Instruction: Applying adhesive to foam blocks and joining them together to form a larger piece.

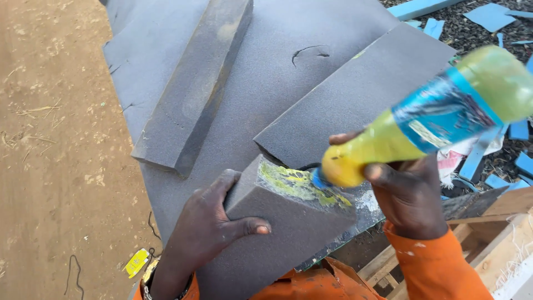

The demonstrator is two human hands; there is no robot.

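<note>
My left hand (214, 228) grips a grey foam block (288, 216), thumb over its upper corner, fingers along its front face. Yellow-green glue streaks (300, 186) cover the block's top face. My right hand (408, 194) holds a plastic bottle (433, 119) of yellow-green glue with a blue label, tipped so its blue nozzle (319, 179) touches the glued face. Both sleeves are orange.
A large grey foam sheet (266, 61) lies beneath, with a long foam strip (194, 83) and a wide foam slab (355, 94) on it. Bare dirt ground (55, 139) is at left. Blue foam scraps (488, 15) litter the top right. A wooden frame (494, 239) stands at lower right.
</note>
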